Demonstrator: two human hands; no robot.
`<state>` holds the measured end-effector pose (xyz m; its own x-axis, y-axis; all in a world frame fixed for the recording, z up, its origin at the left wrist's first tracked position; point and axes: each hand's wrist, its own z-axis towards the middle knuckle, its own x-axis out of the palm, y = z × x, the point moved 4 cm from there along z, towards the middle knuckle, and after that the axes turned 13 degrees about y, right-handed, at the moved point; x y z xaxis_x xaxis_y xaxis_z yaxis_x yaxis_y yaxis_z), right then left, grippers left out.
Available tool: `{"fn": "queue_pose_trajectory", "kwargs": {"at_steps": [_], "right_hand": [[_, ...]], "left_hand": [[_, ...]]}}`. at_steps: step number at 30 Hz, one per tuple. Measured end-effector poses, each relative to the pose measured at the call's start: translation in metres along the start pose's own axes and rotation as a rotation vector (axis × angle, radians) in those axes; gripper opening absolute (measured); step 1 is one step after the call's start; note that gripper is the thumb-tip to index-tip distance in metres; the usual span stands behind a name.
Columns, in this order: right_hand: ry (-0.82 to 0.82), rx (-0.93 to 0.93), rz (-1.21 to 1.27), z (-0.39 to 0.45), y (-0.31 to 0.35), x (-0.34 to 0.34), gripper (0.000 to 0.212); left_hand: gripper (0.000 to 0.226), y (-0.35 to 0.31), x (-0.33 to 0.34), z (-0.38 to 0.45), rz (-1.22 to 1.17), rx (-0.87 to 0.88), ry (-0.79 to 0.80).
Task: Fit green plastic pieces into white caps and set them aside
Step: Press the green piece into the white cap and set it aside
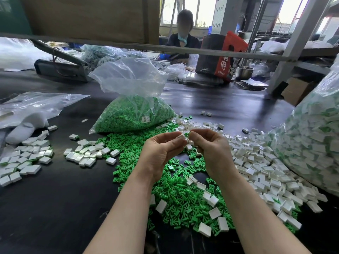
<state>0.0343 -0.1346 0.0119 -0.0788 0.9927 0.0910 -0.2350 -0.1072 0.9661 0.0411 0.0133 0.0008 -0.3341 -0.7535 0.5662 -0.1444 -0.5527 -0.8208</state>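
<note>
My left hand (pixel 162 153) pinches a white cap (pixel 180 136) between thumb and fingers above the black table. My right hand (pixel 212 149) pinches a small green piece (pixel 187 134) right beside the cap, the two touching. Below and around both hands lies a heap of loose green pieces (pixel 176 195). Loose white caps (pixel 256 162) are spread to the right. Finished caps (pixel 88 153) lie flat in groups on the left.
A clear bag of green pieces (pixel 132 114) stands behind the hands. A large bag of filled caps (pixel 315 140) fills the right edge. Flat plastic bags (pixel 36 105) lie at far left. Across the table sits a person (pixel 183 35) beside a red-and-black box (pixel 220 55).
</note>
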Motion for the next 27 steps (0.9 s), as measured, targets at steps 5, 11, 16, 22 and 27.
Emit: {"fn": "queue_pose_trajectory", "kwargs": {"at_steps": [5, 11, 16, 22, 27], "right_hand": [[0.024, -0.034, -0.049, -0.0007, 0.0023, 0.0026, 0.005], [-0.037, -0.049, -0.044, 0.0007, 0.0016, -0.0003, 0.005], [0.004, -0.061, -0.073, 0.0008, 0.0012, 0.0003, 0.006], [0.056, -0.081, -0.132, -0.0008, 0.0022, 0.0041, 0.007], [0.087, -0.084, -0.18, -0.0025, 0.0042, 0.0038, 0.009]], "left_hand": [[0.015, -0.0007, 0.0032, -0.001, 0.054, 0.005, 0.026], [0.026, -0.0017, 0.0, -0.0018, 0.064, 0.022, -0.016], [0.026, -0.0023, -0.0011, -0.0029, 0.076, 0.025, -0.016], [0.029, -0.0036, -0.002, -0.0035, 0.099, 0.033, -0.026], [0.024, -0.0062, -0.002, -0.0044, 0.173, 0.067, -0.008]]}}
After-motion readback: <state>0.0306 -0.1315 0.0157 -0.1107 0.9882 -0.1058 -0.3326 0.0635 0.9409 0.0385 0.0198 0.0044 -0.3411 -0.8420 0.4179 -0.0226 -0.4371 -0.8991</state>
